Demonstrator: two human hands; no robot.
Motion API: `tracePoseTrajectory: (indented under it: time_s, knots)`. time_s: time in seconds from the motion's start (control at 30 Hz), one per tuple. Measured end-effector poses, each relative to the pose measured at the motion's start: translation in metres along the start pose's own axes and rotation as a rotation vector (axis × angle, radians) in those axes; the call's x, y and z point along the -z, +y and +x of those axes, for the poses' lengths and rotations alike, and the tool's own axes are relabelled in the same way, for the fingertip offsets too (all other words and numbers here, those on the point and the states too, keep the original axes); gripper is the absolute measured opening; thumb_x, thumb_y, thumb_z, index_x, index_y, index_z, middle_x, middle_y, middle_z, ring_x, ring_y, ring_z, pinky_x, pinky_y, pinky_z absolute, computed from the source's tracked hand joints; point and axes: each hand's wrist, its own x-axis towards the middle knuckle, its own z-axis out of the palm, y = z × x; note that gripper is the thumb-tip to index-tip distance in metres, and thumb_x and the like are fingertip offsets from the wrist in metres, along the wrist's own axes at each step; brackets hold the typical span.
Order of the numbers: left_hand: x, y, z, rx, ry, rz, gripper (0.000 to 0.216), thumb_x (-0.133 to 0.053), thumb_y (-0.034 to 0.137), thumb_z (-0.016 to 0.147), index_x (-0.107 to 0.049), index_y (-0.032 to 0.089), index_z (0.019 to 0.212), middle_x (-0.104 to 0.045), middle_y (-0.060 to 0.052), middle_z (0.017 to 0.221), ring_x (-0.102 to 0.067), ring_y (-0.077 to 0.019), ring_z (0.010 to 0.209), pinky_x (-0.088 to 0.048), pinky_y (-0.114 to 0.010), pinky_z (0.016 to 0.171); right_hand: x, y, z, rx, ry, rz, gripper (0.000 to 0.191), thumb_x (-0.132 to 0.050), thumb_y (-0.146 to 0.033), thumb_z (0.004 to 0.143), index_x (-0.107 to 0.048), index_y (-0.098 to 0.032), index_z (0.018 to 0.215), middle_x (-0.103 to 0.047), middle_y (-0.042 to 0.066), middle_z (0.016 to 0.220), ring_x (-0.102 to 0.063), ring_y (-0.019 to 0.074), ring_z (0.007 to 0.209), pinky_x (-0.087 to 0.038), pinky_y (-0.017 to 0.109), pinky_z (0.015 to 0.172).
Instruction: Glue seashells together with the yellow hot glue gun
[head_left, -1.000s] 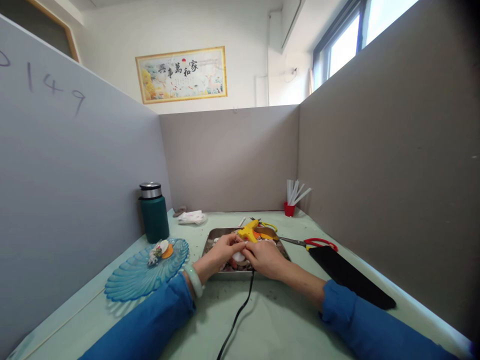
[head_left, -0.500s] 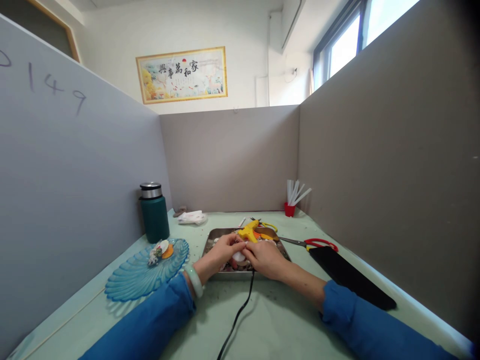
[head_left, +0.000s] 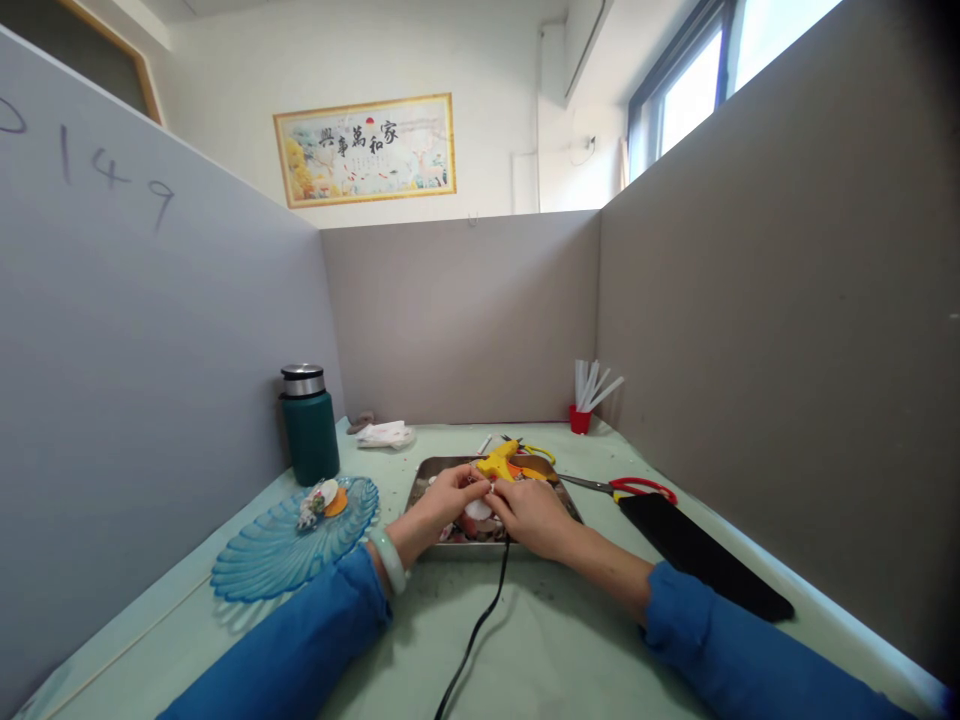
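Head cam: both hands were over the metal tray (head_left: 421,470) mid-desk. The left hand (head_left: 439,505) and right hand (head_left: 536,515) were curled, fingertips meeting above a white shell (head_left: 478,510) sitting between them. Couldn't tell if either actually gripped it. A yellow glue gun (head_left: 499,463) lay just beyond, at the tray's far end.

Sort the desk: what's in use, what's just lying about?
In use: left hand, right hand, fingers meeting over rectangular metal tray; round white shell under them; yellow glue gun.
Lying about: green flask, blue fan-shaped glass plate, red-handled scissors, red cup of white sticks.
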Motion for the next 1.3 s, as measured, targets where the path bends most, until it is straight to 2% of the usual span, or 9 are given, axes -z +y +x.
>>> tracePoseTrajectory:
  time_s: [0.6, 1.0, 1.3]
  knots:
    - [0.0023, -0.0044, 0.0022, -0.040, -0.034, 0.007, 0.032, -0.061, 0.044, 0.069, -0.052, 0.014, 0.074, -0.053, 0.000, 0.063, -0.052, -0.0103, 0.049, -0.044, -0.020, 0.034, 0.0011, 0.0012, -0.0017, 0.067, 0.009, 0.033, 0.053, -0.016, -0.048, 0.092, -0.062, -0.022, 0.089, -0.066, 0.005, 0.082, -0.058, 0.0178, 0.074, -0.028, 0.026, 0.059]
    - [0.0007, -0.0026, 0.0009, -0.014, -0.022, -0.014, 0.034, -0.063, 0.045, 0.069, -0.053, 0.014, 0.079, -0.055, 0.000, 0.065, -0.051, -0.0093, 0.047, -0.044, -0.020, 0.035, -0.0038, 0.0026, -0.0002, 0.034, 0.035, -0.015, 0.053, -0.015, -0.048, 0.091, -0.061, -0.023, 0.087, -0.066, 0.006, 0.081, -0.059, 0.0200, 0.074, -0.030, 0.027, 0.062]
    - [0.0022, -0.0038, 0.0006, -0.042, -0.042, -0.026, 0.033, -0.062, 0.045, 0.068, -0.051, 0.014, 0.074, -0.054, 0.001, 0.063, -0.051, -0.0094, 0.047, -0.044, -0.020, 0.035, -0.0031, 0.0032, 0.0001, 0.046, 0.036, 0.018, 0.053, -0.016, -0.049, 0.091, -0.062, -0.022, 0.085, -0.066, 0.005, 0.080, -0.058, 0.0184, 0.073, -0.028, 0.026, 0.059]
